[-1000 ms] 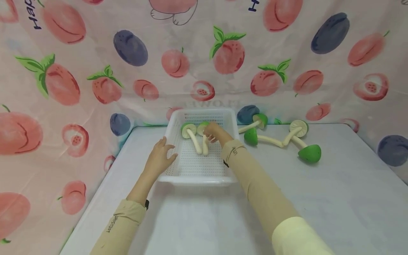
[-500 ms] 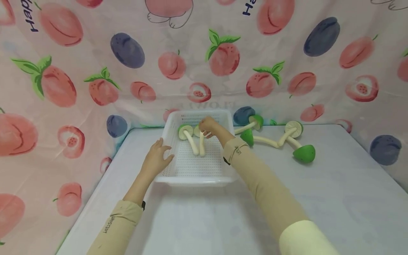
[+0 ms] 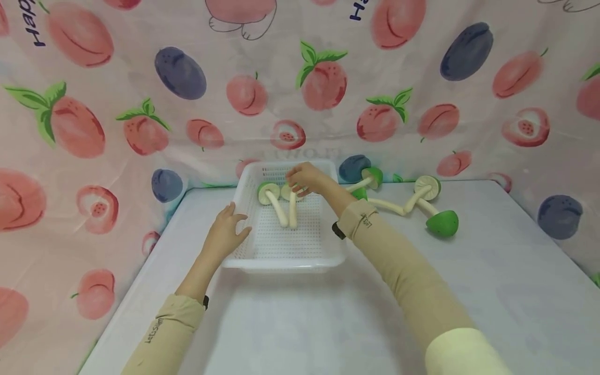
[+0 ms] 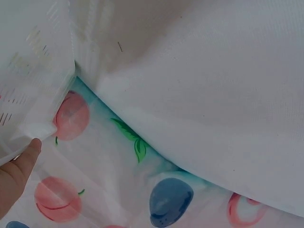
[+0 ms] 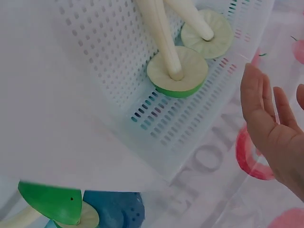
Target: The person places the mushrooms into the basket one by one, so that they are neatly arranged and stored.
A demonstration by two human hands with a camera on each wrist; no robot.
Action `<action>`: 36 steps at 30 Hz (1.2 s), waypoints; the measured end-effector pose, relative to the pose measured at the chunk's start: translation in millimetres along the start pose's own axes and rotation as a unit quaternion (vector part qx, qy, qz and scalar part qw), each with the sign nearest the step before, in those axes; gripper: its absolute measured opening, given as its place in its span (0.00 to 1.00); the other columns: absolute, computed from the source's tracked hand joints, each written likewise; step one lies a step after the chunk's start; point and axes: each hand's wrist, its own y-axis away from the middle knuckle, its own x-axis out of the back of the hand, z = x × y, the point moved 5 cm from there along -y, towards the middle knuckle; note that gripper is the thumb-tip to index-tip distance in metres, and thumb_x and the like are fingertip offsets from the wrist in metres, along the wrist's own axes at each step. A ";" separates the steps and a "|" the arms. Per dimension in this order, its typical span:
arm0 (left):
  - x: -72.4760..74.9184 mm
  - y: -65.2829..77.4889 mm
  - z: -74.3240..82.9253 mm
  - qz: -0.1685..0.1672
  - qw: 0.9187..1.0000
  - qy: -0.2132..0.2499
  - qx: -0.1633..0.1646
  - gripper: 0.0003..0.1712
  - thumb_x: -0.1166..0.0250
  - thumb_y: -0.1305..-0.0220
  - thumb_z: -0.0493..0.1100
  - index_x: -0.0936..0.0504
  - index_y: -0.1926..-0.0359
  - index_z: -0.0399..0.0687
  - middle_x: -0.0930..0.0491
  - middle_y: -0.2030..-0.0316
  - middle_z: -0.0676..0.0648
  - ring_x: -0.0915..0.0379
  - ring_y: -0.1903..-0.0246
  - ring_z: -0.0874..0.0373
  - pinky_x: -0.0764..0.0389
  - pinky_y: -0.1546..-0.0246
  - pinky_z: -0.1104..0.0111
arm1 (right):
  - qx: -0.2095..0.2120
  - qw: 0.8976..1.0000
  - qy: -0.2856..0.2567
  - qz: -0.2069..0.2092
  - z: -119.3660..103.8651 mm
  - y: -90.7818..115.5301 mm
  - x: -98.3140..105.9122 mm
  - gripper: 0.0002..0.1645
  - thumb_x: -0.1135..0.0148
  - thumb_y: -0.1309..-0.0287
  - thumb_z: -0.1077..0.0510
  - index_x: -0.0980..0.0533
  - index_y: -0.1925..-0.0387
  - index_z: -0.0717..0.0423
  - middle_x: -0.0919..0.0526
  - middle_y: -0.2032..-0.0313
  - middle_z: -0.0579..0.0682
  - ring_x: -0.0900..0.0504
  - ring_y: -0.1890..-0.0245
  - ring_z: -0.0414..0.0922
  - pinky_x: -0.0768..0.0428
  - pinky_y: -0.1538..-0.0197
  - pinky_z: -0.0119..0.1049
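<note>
Two toy mushrooms with green caps and cream stems lie side by side in a white slotted plastic basket point(image 3: 285, 264). The left mushroom point(image 3: 276, 208) and the right mushroom point(image 3: 292, 213) have their caps toward the back wall and stems toward the person. Over the right mushroom's cap, the right hand point(image 3: 307, 178) hovers with loose fingers and nothing in them; the right wrist view shows it apart from both mushrooms. The left hand point(image 3: 225, 233) rests at the basket's left rim, thumb spread toward the inside, and a straight finger point(image 4: 29, 154) touches the rim in the left wrist view.
Right of the basket, several more green-capped mushrooms lie on the white table point(image 3: 492, 291): one by the back edge point(image 3: 372, 178), one with an upturned cap point(image 3: 427, 187), one nearer the front point(image 3: 442, 223). A fruit-print cloth point(image 3: 323, 130) hangs behind.
The right hand has risen off the right mushroom, its fingers loosening and the mushroom staying in the basket. The left hand has kept its place at the rim. The head view has shifted slightly.
</note>
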 end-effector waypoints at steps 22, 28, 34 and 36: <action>-0.2 -0.7 1.9 0.004 1.000 -0.003 -0.013 0.22 0.35 0.42 0.42 0.21 0.49 0.33 0.42 0.36 0.24 0.46 0.34 0.30 0.37 0.38 0.40 | 0.070 0.997 -0.045 0.001 12.6 41.5 37.6 0.24 0.47 0.34 0.59 0.33 0.38 0.60 0.27 0.42 0.64 0.23 0.47 0.55 0.22 0.44 0.46; -3.2 -4.2 5.4 -0.010 1.000 0.005 -0.015 0.22 0.37 0.40 0.43 0.22 0.48 0.34 0.43 0.34 0.25 0.48 0.33 0.31 0.39 0.37 0.41 | 0.061 0.994 -0.085 0.026 34.5 59.7 60.9 0.23 0.48 0.34 0.60 0.34 0.39 0.61 0.24 0.48 0.61 0.20 0.53 0.50 0.22 0.43 0.47; -2.3 -1.9 1.6 -0.009 1.000 0.001 -0.004 0.23 0.36 0.40 0.43 0.22 0.48 0.33 0.43 0.35 0.24 0.48 0.33 0.31 0.40 0.37 0.41 | 0.050 0.993 -0.103 0.030 51.4 72.6 69.8 0.25 0.48 0.34 0.60 0.35 0.38 0.62 0.22 0.54 0.55 0.20 0.55 0.47 0.21 0.44 0.44; -1.2 -1.4 0.6 -0.008 1.000 0.004 -0.003 0.23 0.36 0.41 0.43 0.22 0.48 0.33 0.43 0.35 0.24 0.48 0.33 0.31 0.40 0.37 0.40 | 0.051 0.993 -0.102 0.035 56.9 73.1 73.5 0.25 0.48 0.35 0.61 0.35 0.38 0.63 0.21 0.57 0.53 0.19 0.56 0.47 0.21 0.45 0.44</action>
